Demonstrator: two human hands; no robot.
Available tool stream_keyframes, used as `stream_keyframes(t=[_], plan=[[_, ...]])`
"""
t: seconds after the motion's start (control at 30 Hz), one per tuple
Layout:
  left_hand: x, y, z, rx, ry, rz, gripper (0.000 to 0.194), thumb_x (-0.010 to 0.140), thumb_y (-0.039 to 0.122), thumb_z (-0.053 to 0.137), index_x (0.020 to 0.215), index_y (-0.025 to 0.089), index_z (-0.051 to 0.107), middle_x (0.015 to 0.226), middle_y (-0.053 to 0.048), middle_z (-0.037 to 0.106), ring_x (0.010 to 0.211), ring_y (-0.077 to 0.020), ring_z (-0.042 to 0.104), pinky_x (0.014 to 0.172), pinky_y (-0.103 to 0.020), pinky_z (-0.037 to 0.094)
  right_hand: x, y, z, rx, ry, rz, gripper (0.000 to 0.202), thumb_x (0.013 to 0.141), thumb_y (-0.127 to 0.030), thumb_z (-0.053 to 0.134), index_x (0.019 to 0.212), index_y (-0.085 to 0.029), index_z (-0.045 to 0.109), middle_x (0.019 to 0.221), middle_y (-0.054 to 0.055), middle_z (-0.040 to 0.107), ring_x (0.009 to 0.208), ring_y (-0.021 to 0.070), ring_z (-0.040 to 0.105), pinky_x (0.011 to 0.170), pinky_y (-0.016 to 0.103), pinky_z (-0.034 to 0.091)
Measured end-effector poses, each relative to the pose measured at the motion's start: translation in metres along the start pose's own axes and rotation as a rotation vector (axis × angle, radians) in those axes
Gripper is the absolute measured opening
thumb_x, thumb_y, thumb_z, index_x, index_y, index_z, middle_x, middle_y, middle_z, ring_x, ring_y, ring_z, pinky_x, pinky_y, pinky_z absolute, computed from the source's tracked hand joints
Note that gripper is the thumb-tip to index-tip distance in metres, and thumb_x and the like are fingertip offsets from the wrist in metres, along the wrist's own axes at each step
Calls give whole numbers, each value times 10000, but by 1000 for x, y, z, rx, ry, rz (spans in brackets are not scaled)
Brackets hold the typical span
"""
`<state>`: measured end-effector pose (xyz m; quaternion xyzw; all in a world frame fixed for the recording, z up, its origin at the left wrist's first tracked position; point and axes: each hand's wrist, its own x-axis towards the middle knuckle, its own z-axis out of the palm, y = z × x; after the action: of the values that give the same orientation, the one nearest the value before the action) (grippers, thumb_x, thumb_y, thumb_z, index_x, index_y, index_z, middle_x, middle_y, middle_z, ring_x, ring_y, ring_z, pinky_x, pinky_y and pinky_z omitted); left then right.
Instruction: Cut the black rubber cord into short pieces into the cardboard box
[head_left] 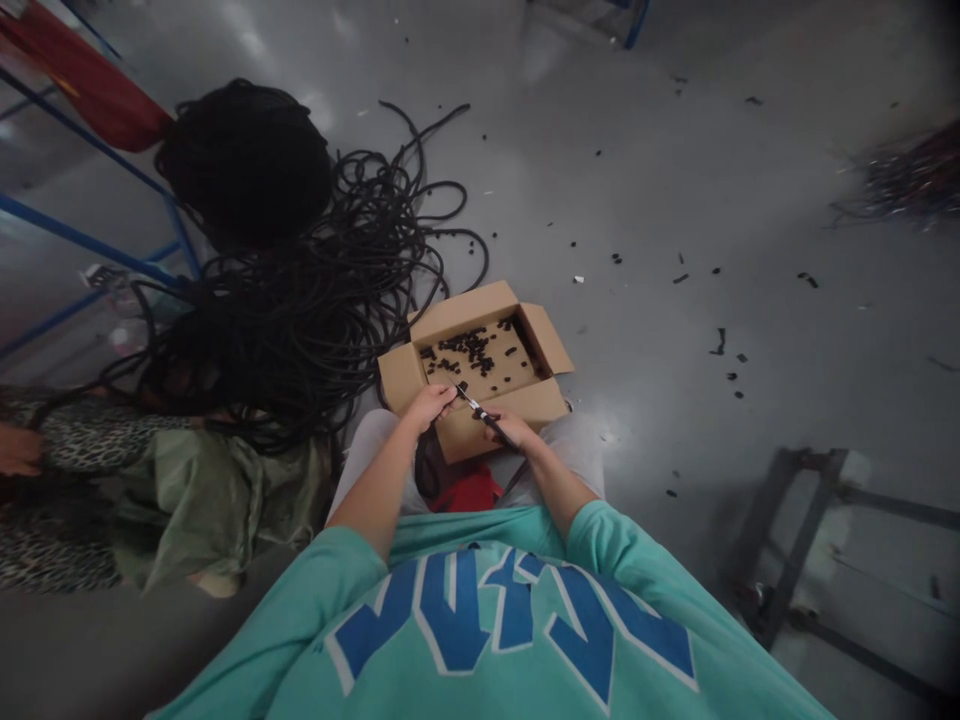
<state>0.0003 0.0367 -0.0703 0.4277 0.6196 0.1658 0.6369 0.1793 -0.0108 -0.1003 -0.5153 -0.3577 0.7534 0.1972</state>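
My left hand [433, 404] is closed on the end of a black cord [426, 468], part of which hangs down between my knees. In my right hand [511, 428] is a black-handled cutter [474, 405] with a silvery front, its tip at the fingers of my left hand. A small dark piece [462, 388] shows at that tip. Both hands are over the near side of an open cardboard box [469, 430]. Inside it lie many short black pieces [472, 347]. Whether the cutter's jaws touch the cord is too small to tell.
A large heap of black cord [300, 300] spreads on the floor to the left, with a dark round mass [244, 165] behind it. Another person's hand [19, 450] is at the far left. Blue metal frame bars [82, 240] stand there. A metal frame [802, 540] is at right.
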Motion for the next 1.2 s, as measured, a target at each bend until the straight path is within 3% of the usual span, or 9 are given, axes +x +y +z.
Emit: stream_keyframes(t=[0.17, 0.33, 0.57, 0.83, 0.97, 1.2], plan=[[2, -7, 1, 27, 110, 70, 187, 663, 218, 628, 791, 149, 510, 523, 63, 500, 391, -35, 419, 406, -157, 290, 1, 3, 0, 34, 12, 20, 436, 462, -82, 533, 886, -169, 590, 338, -114, 392, 301, 64, 353, 336, 179, 244], [4, -11, 2, 7, 112, 48, 174, 670, 231, 628, 784, 125, 550, 538, 33, 530, 407, -43, 456, 416, -163, 310, -2, 2, 1, 107, -19, 15, 414, 480, -134, 552, 892, -161, 570, 355, -103, 427, 308, 65, 385, 341, 172, 267], [0, -3, 3, -191, 185, -1, 319, 719, 289, 594, 991, 133, 535, 608, 25, 549, 372, -32, 431, 391, -173, 291, -1, 4, 1, 162, -31, 44, 482, 502, -174, 566, 983, -172, 533, 384, -93, 449, 343, 73, 411, 370, 172, 292], [1, 2, -3, -440, 181, 5, 177, 670, 169, 596, 819, 129, 509, 616, 17, 561, 476, -73, 527, 472, -204, 392, -3, 2, -2, 106, -126, 23, 566, 478, -128, 570, 1039, -185, 534, 545, -68, 512, 436, 59, 406, 419, 179, 268], [0, 0, 0, -419, 184, -4, 214, 647, 187, 637, 792, 134, 489, 630, 15, 577, 441, -70, 516, 434, -199, 376, -2, 3, -3, 46, -149, 8, 584, 474, -119, 568, 1053, -192, 558, 657, -34, 567, 532, 80, 454, 462, 185, 295], [-3, -3, 11, -303, 173, -19, 174, 638, 150, 652, 717, 108, 502, 541, 18, 556, 411, -58, 493, 398, -175, 340, 1, 5, -2, 37, -113, 11, 606, 481, -102, 535, 1077, -212, 551, 620, -49, 521, 492, 73, 400, 458, 194, 280]])
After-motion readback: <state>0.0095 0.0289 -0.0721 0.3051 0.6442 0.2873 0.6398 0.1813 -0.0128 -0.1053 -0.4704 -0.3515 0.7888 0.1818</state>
